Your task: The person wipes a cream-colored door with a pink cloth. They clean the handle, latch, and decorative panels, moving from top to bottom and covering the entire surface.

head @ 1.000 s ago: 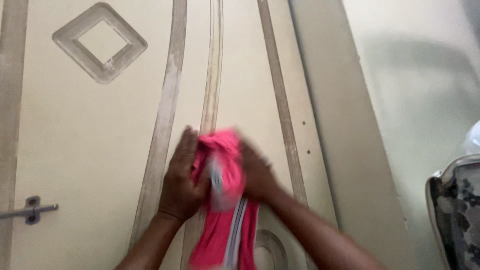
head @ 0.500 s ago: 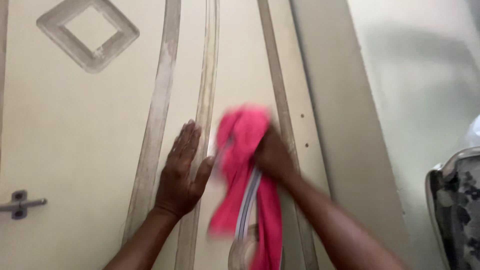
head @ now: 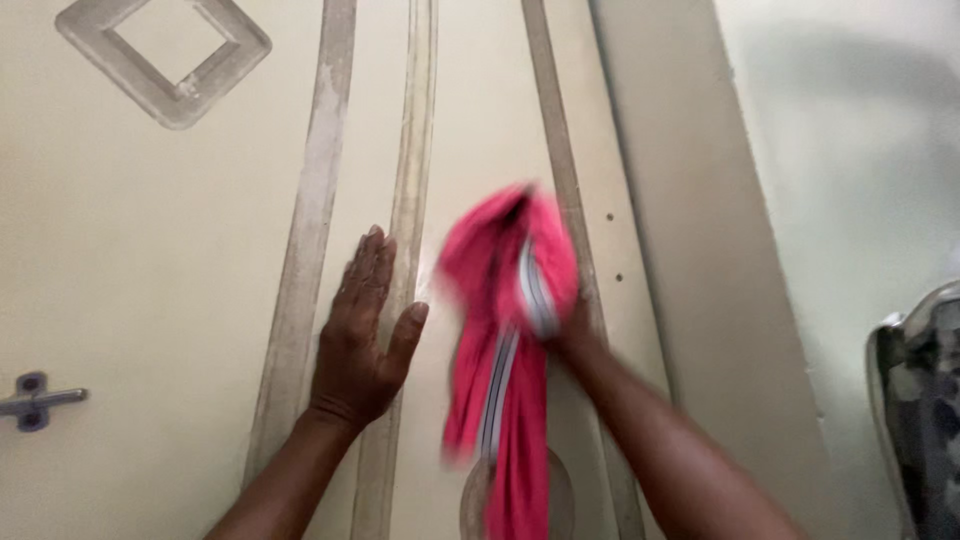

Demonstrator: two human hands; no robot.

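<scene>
Pink cloth [head: 510, 340], striped with a pale band down its middle, was bunched against the cream panelled door [head: 150, 300] just right of centre, its loose tail hanging toward 6 o'clock over a circular moulding [head: 560, 500]. The right hand [head: 570, 330] was almost wholly hidden behind the wad at the cloth's 3 o'clock side; it appeared closed around the fabric, pressing it to the door, though the fingers themselves could not be seen. The left hand [head: 360, 335] lay fully open and flat, palm on the door at the cloth's 9 o'clock, fingers together and pointing to 12 o'clock, holding nothing; thumb and cloth were near but apart. It straddled two raised vertical trim strips [head: 410, 200]. A diamond moulding [head: 165, 55] sat at 11 o'clock, a metal handle [head: 35, 400] at 9 o'clock, a patterned object [head: 925, 420] at 3 o'clock by the wall [head: 860, 150]. Judged from this pose, wiping would go best with the wad kept compact, the tail gathered in, pressure carried along the grooves beside the trim, and the flat hand bracing the door.
</scene>
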